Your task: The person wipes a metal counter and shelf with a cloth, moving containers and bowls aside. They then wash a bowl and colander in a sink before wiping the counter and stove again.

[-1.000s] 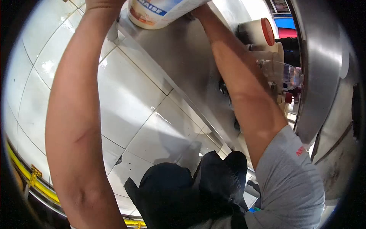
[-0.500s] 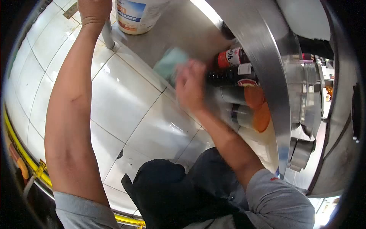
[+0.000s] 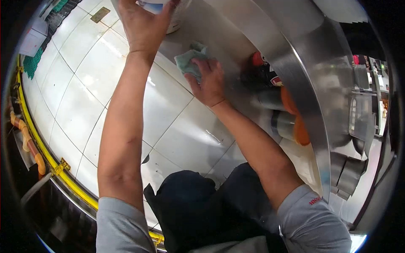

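My right hand (image 3: 207,83) presses a pale green cloth (image 3: 188,63) against a grey metal shelf (image 3: 219,42), its fingers bent over the cloth's near side. At the top of the view, my left hand (image 3: 145,27) has its thumb and fingers spread around a white mayonnaise bucket (image 3: 174,28). Much of the bucket is hidden behind that hand or cut off by the frame edge. Right of the cloth, dark bottles (image 3: 259,76) lie on their sides, partly behind the steel edge.
Containers with orange lids (image 3: 301,128) sit under the curved steel counter edge (image 3: 306,84). White floor tiles (image 3: 181,126) extend below the shelf. A yellow pipe (image 3: 55,156) runs along the left, and metal pans (image 3: 348,170) stand at the right.
My left hand has come down and right, onto the bucket. My right hand stays on the cloth, which has shifted slightly along the shelf. The whole view has swung a little.
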A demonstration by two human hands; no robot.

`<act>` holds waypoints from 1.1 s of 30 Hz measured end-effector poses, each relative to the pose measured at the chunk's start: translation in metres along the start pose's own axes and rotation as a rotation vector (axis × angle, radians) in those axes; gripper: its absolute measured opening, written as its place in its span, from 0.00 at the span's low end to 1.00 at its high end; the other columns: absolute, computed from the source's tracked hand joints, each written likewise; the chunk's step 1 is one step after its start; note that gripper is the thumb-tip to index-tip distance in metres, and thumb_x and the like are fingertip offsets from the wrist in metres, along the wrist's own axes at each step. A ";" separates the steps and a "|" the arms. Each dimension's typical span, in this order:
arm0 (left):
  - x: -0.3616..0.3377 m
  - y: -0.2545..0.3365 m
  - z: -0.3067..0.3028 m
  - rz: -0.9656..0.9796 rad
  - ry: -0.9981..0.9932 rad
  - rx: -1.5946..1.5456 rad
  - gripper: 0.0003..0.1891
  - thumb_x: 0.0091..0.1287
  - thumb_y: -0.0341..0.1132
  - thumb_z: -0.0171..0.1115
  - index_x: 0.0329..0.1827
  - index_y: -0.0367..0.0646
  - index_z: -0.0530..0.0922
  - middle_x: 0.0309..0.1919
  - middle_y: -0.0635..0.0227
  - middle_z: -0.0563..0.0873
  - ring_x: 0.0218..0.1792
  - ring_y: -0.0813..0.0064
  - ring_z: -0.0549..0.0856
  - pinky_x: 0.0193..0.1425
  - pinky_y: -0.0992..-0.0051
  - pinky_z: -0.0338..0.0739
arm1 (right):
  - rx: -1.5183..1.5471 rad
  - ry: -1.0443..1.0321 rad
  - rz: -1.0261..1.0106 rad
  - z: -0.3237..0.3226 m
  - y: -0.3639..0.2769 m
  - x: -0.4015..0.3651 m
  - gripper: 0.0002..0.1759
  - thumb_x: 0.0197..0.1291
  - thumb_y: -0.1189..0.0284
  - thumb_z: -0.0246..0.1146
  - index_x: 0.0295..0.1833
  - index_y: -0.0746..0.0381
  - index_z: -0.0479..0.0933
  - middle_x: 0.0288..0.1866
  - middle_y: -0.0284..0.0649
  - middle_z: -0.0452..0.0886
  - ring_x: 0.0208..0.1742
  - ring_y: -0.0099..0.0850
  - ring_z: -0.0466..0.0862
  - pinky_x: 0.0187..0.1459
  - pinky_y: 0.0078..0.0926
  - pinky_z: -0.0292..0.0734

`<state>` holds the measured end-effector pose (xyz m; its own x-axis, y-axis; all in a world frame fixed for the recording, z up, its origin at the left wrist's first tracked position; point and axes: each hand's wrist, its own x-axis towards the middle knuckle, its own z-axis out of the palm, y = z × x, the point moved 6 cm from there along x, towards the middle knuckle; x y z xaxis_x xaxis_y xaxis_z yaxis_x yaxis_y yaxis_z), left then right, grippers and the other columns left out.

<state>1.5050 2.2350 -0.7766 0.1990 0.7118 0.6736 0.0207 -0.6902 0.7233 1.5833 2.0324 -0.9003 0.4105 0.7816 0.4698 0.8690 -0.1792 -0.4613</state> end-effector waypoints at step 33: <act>0.080 -0.088 -0.023 -0.062 0.186 0.019 0.15 0.63 0.37 0.75 0.32 0.34 0.80 0.21 0.63 0.81 0.25 0.73 0.77 0.34 0.66 0.77 | -0.423 0.103 0.619 0.100 0.124 0.186 0.36 0.71 0.48 0.55 0.74 0.61 0.72 0.71 0.60 0.72 0.75 0.59 0.68 0.77 0.55 0.58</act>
<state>1.4968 2.3555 -0.7834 0.0121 0.7633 0.6459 0.0461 -0.6457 0.7622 1.7395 2.2153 -0.9450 0.8636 0.4077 0.2966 0.4950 -0.7974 -0.3452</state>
